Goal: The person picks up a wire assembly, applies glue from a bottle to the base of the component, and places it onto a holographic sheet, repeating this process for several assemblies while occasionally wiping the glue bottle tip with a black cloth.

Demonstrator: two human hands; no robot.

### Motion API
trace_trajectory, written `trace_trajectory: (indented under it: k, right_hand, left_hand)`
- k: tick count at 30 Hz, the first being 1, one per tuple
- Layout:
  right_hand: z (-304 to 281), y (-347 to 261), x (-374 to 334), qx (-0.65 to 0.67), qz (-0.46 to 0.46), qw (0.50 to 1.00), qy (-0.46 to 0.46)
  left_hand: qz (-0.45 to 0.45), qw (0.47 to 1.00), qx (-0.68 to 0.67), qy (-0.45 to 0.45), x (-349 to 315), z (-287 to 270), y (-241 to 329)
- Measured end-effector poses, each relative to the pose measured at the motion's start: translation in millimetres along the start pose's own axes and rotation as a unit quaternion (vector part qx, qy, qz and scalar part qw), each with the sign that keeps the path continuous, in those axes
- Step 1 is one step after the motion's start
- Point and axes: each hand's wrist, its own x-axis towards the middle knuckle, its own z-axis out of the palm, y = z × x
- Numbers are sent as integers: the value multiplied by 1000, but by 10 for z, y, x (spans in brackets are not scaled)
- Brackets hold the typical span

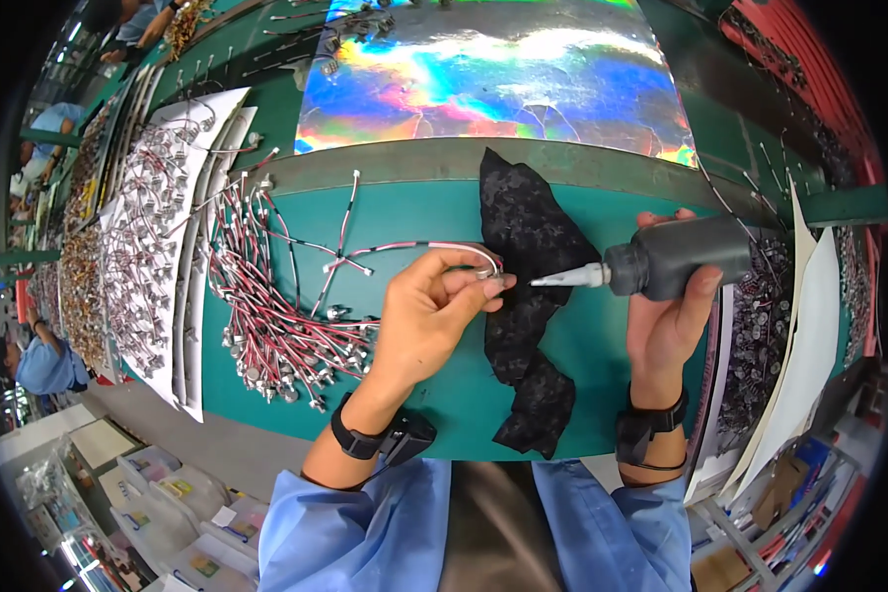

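My left hand [426,314] pinches a small round metal part [492,275] between thumb and fingers. A thin red, white and black wire [419,245] runs from that part to the left, ending in white connectors. In my right hand [669,326] lies a black squeeze bottle [691,259], tipped on its side. Its pale tapered nozzle [572,276] points left at the metal part, a small gap between them. Beneath both hands a crumpled black cloth [535,227] is spread on the green mat. Left of my left hand lies a bundle of wired metal parts [276,335].
The green work mat [434,419] covers the bench. A shiny holographic sheet [493,79] lies at the back. White boards loaded with wired parts [158,217] stand at the left, with a tray of dark parts [760,345] at the right. Another person [47,363] is at far left.
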Motion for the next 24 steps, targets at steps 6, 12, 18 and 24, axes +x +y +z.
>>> trace_trajectory:
  k: [6, 12, 18, 24]
  right_hand:
    - [19, -4, -84, -125, -50, 988, -70]
    - [44, -24, -161, -174, -61, 982, -36]
    - [77, -12, -195, -190, -69, 979, -30]
    - [92, 18, -219, -215, -99, 971, -9]
  left_hand:
    - [67, 997, -35, -6, -21, 20, -49]
    - [68, 996, -47, -29, -23, -12, -33]
    - [82, 996, -40, -22, -26, -20, -44]
    - [111, 993, -28, -6, -18, 11, -56]
